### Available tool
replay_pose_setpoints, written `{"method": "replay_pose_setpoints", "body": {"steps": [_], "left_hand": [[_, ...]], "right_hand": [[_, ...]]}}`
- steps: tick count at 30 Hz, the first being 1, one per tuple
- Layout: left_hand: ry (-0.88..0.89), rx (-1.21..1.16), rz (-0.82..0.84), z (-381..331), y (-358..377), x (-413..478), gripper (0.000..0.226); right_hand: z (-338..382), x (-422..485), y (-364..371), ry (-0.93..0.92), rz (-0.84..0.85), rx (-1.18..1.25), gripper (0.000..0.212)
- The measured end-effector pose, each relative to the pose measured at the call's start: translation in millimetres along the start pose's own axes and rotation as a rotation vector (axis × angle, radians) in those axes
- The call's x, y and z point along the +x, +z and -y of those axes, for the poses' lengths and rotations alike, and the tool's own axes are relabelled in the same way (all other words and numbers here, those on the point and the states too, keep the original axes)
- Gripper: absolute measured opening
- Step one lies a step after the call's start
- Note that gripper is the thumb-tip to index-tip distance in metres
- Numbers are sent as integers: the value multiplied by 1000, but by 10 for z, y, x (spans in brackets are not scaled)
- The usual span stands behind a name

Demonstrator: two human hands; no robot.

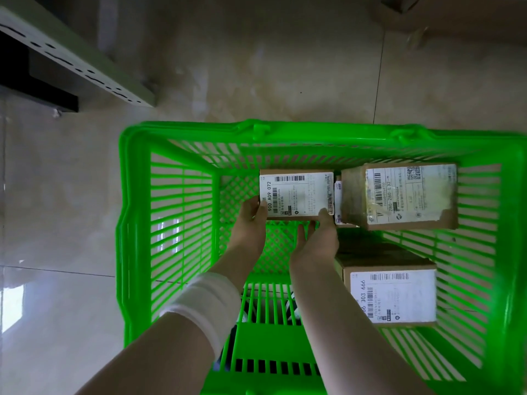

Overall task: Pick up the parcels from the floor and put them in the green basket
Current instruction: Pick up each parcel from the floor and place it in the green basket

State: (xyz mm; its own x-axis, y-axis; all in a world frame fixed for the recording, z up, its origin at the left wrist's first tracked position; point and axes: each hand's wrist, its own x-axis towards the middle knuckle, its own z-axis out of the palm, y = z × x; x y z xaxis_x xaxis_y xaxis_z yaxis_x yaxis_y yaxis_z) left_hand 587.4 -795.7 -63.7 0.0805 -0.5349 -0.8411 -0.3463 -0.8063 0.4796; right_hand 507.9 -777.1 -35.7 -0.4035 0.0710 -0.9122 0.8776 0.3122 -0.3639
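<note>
Work looks nearly done: a far parcel and a near parcel lie at the right of the green basket, left hand and right hand grip a third parcel by its near corners at the far middle, and the visible floor shows none.

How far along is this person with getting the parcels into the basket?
Done: two parcels lie in the green basket, the far right parcel and the near right parcel. In hand: the left hand and right hand hold a third parcel low inside it, not yet let go. Remaining: a brown shape on the floor at the top edge may be another; too blurred to tell.
</note>
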Motion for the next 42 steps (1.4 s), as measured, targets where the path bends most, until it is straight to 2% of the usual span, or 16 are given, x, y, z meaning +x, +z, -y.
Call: {"method": "replay_pose_setpoints", "body": {"steps": [4,10,14,18,24,29,34,39,42], "left_hand": [[6,20,16,-5,3,26,38],[-56,96,5,-146,-44,-149,52],[-176,26,-42,-547,-114,-846,58],[-132,96,31,-1104,-174,-1898,51],[4,226,76,-1533,-31,-3105,43],[28,263,109,-1328,500,-3674,40],[34,305,196,-840,1331,-4242,38],[-33,284,165,-287,2296,-4720,35],[-37,403,254,-44,2901,-5093,38]], "right_hand": [[-19,-2,-55,-70,13,-102,50],[76,-309,-207,20,56,-140,52],[201,-870,-437,44,114,-257,53],[627,-1771,-850,-30,187,-344,49],[1358,-2648,-1635,-164,202,-276,42],[1718,-2699,-2383,-230,166,-164,37],[1998,-2469,-3306,-229,118,-3,35],[2331,-2109,-4451,-216,97,82,35],[2640,-1833,-5226,-231,18,100,36]]}}
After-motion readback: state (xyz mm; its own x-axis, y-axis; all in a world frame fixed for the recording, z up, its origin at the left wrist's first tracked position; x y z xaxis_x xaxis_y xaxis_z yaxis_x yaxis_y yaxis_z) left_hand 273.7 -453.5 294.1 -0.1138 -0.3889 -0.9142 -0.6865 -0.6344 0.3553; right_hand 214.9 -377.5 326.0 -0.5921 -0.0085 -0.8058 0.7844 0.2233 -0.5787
